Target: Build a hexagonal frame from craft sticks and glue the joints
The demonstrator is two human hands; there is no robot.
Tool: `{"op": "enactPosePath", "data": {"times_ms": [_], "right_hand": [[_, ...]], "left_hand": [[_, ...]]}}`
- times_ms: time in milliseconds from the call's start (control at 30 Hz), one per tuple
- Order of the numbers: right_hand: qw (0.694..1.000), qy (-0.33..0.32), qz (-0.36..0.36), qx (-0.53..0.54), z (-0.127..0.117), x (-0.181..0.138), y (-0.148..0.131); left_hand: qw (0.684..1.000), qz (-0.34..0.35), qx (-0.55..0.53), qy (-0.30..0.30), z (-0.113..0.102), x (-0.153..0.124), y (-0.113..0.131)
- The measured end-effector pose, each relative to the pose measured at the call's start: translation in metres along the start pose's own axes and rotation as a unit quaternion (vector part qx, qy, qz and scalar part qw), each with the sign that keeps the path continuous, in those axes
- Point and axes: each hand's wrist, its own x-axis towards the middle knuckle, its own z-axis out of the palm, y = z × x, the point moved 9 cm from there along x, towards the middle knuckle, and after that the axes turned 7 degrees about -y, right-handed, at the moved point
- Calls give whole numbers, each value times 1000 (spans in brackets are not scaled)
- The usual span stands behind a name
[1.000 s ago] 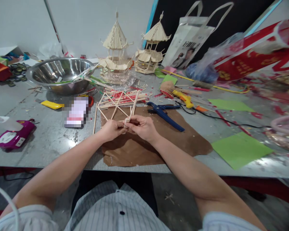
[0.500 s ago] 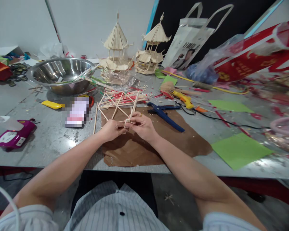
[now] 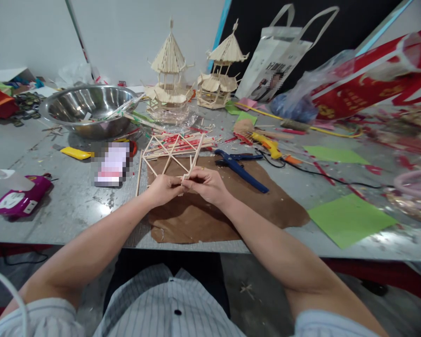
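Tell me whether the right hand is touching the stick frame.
Touching: the head view shows the right hand pinching the stick frame at its near right corner.

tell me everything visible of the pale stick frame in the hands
The pale, wooden-looking stick frame is open, its thin, straight bars crossing diagonally into triangles. The left hand and right hand pinch its near edge, partly hiding it. It shows over the brown sheet and, farther back, the heap of thin red-marked sticks; contact with either is unclear.
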Motion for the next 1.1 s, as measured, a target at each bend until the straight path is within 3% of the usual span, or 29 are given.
{"op": "enactPosePath", "data": {"times_ms": [1100], "right_hand": [[999,-6,44,8,-2,0,6]], "left_hand": [[1000,5,21,-3,3,0,2]]}}
